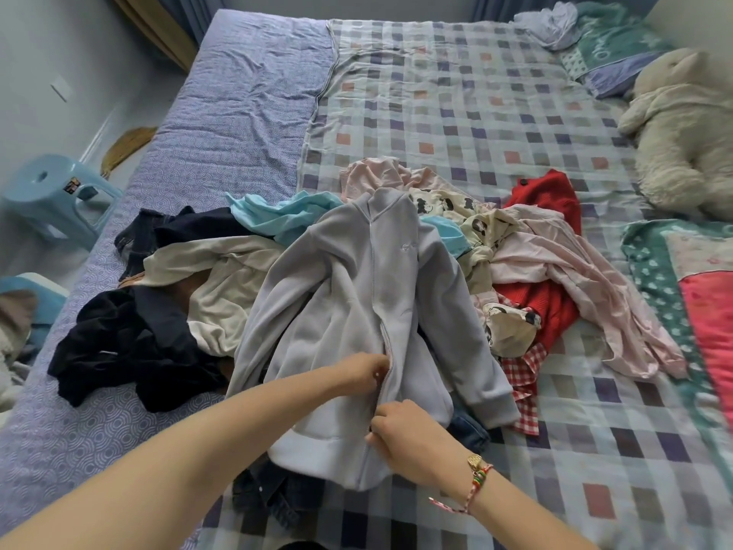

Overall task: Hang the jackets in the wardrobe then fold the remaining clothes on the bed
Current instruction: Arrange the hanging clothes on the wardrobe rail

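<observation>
Jacket in hand: a lilac fleece jacket [357, 271] lies front-up on top of the heap, collar away from the person, hem toward them.
Zip: the zip [373, 264] looks closed from the collar down to the left hand; below that the two front edges gape a little. Whether it is being drawn up or down cannot be told.
Left hand: the left hand [367, 369] pinches the jacket front at the zip line, above the hem.
Right hand: the right hand [404, 430] pinches the zip edge just nearer the hem; the two hands are close together but not touching.
Done so far: nothing on the bed [456, 93] looks folded, and no wardrobe or hanger is in view, so any hanging already done cannot be judged.
Left to do: this jacket likely still needs hanging.
Left of the jacket: black garments [119, 343] and a cream garment [222, 271], loose.
Beyond the jacket's collar: a light blue top [277, 216] and a pink garment [377, 172].
Right of the jacket: a red knit [551, 200], a cartoon-print piece [476, 228] and red gingham cloth [523, 375].
Under the jacket's hem: denim [273, 494].
Progress: early, by my reading; the heap is unsorted.
</observation>
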A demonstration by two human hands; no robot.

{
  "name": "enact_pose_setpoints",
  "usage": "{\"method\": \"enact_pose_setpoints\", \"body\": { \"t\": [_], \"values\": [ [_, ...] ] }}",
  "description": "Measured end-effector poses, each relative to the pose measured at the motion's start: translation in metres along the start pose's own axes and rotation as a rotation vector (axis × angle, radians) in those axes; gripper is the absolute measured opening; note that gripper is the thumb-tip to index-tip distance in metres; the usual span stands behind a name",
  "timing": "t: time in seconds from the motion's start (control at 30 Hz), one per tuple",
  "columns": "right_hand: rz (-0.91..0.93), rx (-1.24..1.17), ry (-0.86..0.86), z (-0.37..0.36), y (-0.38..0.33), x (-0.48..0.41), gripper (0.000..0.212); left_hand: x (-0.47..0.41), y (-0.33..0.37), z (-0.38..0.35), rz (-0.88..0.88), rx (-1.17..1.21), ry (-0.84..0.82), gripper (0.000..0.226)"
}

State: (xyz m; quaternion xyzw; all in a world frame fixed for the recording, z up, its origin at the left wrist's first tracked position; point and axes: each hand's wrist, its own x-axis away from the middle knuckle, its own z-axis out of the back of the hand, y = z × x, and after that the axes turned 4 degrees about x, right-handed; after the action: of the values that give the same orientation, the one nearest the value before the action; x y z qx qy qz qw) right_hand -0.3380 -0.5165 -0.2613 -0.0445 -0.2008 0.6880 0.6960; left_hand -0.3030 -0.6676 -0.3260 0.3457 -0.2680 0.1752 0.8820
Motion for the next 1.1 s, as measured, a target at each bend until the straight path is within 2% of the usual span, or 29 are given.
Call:
{"method": "enact_pose_setpoints", "body": {
  "t": [0.1,0.2,0.27,0.37,0.43,0.5,0.53,0.57,0.63,0.67,0.77,0.93,1.03,1.1],
  "values": [
    [0.038,-0.031,-0.052,-0.002,0.000,-0.001,0.040,0.008,0.006,-0.008,-0.209,-0.474,-0.170,0.022],
    [0.039,-0.041,-0.017,-0.002,-0.003,-0.004,0.032,0.018,0.010,0.009,-0.388,-0.924,-0.148,0.028],
    [0.018,-0.080,-0.034,-0.005,-0.004,-0.005,0.030,0.026,0.008,0.029,-0.401,-1.002,-0.062,0.028],
    [0.001,-0.138,-0.057,-0.006,-0.009,-0.009,0.031,0.046,0.003,0.057,-0.345,-0.944,0.046,0.027],
    [-0.019,-0.179,-0.065,-0.011,-0.005,-0.017,0.039,0.055,-0.005,0.064,-0.366,-0.961,0.217,0.019],
    [-0.034,-0.183,-0.048,-0.009,0.002,-0.025,0.055,0.063,-0.014,0.059,-0.316,-0.864,0.422,0.022],
    [-0.046,-0.188,-0.039,-0.006,0.005,-0.030,0.054,0.067,-0.019,0.052,-0.287,-0.727,0.533,0.028],
    [-0.061,-0.202,-0.034,-0.003,0.010,-0.036,0.045,0.071,-0.022,0.039,-0.248,-0.552,0.619,0.031],
    [-0.106,-0.269,-0.037,0.000,0.014,-0.043,0.027,0.086,-0.021,0.006,-0.141,-0.255,0.671,0.016],
    [-0.135,-0.317,-0.038,0.000,0.015,-0.046,0.024,0.093,-0.020,-0.009,-0.057,-0.155,0.652,0.019],
    [-0.240,-0.466,-0.044,-0.004,0.017,-0.049,0.022,0.104,-0.008,-0.040,0.219,0.159,0.429,0.041],
    [-0.269,-0.490,-0.089,-0.009,0.014,-0.054,0.023,0.100,0.000,-0.056,0.432,0.233,0.411,0.038],
    [-0.264,-0.430,-0.139,-0.013,0.011,-0.052,0.022,0.101,-0.003,-0.065,0.451,0.268,0.329,0.035],
    [-0.260,-0.373,-0.166,-0.014,0.009,-0.051,0.024,0.106,-0.007,-0.073,0.437,0.374,0.311,0.037]
  ]
}}
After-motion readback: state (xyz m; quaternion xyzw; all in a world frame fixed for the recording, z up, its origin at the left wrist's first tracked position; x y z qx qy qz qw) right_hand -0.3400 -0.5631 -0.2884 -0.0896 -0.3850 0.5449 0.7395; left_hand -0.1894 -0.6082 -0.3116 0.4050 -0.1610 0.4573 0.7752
